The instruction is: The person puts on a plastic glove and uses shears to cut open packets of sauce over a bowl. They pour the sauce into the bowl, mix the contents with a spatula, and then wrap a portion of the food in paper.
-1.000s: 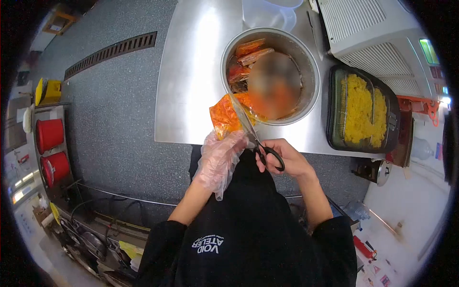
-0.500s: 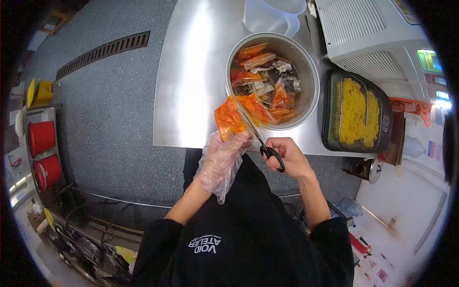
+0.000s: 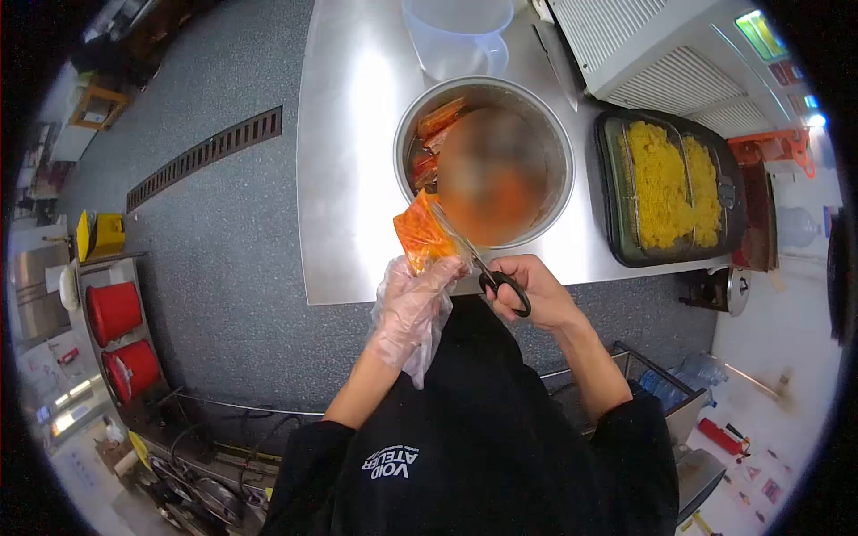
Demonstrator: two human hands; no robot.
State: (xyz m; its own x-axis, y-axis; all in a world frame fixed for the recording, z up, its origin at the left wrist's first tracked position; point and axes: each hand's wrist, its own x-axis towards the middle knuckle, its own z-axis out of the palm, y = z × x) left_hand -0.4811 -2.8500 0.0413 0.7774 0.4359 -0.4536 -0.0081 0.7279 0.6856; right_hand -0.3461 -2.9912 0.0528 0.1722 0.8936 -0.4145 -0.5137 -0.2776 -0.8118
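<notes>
Pot [image 3: 560,165] (contents partly blurred) beside pitcher [image 3: 447,54] and black tray [image 3: 736,210] of yellow material [image 3: 661,192]; steel tabletop [image 3: 349,214], grey floor [image 3: 241,241] with drain grate [image 3: 206,158]. Gloved left hand [image 3: 412,301] pinches orange packet [image 3: 420,234] at pot's near rim; bare right hand [image 3: 538,293] grips scissors [image 3: 479,262].

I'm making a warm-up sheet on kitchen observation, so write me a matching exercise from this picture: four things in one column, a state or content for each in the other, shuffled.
Column one
1. Left hand
2. Right hand
3. Round pot
4. Dark tray

Column two
A. Holds something yellow
B. Bare, gripping the scissors
C. Silver-coloured, with reddish-orange pieces inside
D. In a clear plastic glove, holding an orange packet

Right pairs: 1-D, 2-B, 3-C, 4-A
</notes>
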